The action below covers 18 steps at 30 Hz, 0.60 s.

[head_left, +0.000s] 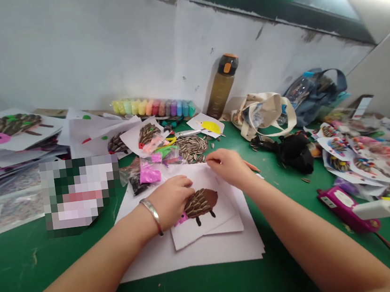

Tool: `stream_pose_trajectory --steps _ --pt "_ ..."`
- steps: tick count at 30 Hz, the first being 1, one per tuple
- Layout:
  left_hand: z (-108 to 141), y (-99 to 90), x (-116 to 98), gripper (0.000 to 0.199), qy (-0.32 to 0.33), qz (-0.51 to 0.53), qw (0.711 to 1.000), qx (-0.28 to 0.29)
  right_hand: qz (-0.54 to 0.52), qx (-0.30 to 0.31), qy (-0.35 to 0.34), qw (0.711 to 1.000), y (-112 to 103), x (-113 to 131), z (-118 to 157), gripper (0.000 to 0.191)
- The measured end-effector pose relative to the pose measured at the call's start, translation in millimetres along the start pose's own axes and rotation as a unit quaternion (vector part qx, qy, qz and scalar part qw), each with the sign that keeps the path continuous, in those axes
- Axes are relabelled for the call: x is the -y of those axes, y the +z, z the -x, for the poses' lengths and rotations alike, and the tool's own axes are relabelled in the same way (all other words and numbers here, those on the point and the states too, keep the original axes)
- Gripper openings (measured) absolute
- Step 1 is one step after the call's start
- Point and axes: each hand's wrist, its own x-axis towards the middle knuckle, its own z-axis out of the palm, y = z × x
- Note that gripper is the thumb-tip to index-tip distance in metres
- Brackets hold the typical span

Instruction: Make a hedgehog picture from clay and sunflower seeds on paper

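1. While our left hand [171,201] rests with fingers bent at the left of the hedgehog [200,204], we should press lightly, so the set seeds stay straight; we cannot tell whether it grips anything
2. Our right hand [231,165] is curled, thumb and forefinger drawn close beside the loose seeds [191,148]; we cannot tell whether its tips meet or pinch a seed
3. We would do best to lay each seed along the same slant, overlapping the last row, and push its end into the brown patch [211,197]
4. Our hedgehog lies on a white card [185,237] over larger white sheets [229,248] on the green table [198,285]
5. Striped seeds cover its left and middle; the right end is smooth and brown, with two dark feet [199,221] below and a pink face [182,219] partly behind our fingers
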Motion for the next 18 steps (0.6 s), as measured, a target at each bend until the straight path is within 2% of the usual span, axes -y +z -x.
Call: stream_pose_trajectory --steps 5,8,11,14,16,18 --pt "0 1.2 1 0.025 0.0 -0.007 1.0 -0.002 0.048 -0.012 0.032 0.998 17 -2 -31 0.018" --pt "0 2.3 1 0.025 0.0 -0.008 1.0 -0.001 0.058 -0.015 0.028 0.998 29 1 -37 0.014" --pt "-1 2.4 1 0.024 -0.003 -0.007 1.0 0.007 0.053 -0.014 0.018 0.998 30 4 -37 0.017" --pt "-2 1.5 1 0.024 -0.005 -0.008 1.0 0.009 0.046 -0.035 0.022 0.998 19 7 -28 0.017" --pt "-1 1.0 0 0.024 -0.005 -0.005 1.0 0.007 0.029 -0.047 0.025 0.998 8 9 -12 0.018" --pt "-1 0.8 0 0.025 -0.007 -0.002 1.0 0.007 -0.052 -0.02 -0.005 0.998 -2 9 9 0.014"
